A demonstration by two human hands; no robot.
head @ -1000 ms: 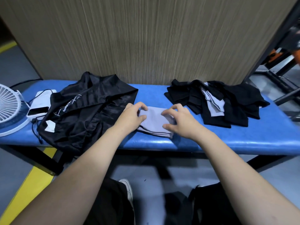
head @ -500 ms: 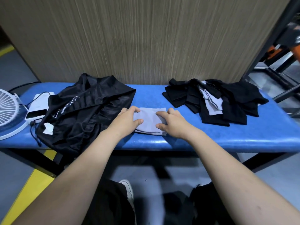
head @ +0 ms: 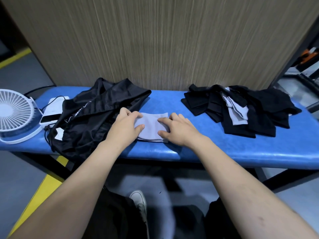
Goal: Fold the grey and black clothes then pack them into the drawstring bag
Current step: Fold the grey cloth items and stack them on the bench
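A folded grey cloth [head: 151, 125] lies near the front edge of the blue bench [head: 224, 152]. My left hand [head: 125, 125] holds its left side, fingers curled over the far edge and thumb on top. At the right side my right hand [head: 178, 131] holds it the same way, with curled fingers and thumb on the fabric. Just left of the cloth, under my left wrist, lies the black drawstring bag [head: 93, 116], crumpled. A loose pile of black clothes [head: 255, 116] with a grey piece [head: 237, 114] in it sits to the right.
A white fan [head: 15, 116] stands at the bench's left end, with a white power bank [head: 51, 112] and its cable beside the bag. A wood-grain panel [head: 155, 40] rises right behind the bench. A metal frame [head: 303, 80] stands at the far right.
Both hands have slid a little inward on the grey cloth and settled lower on it. The cloth stays in the same place on the bench.
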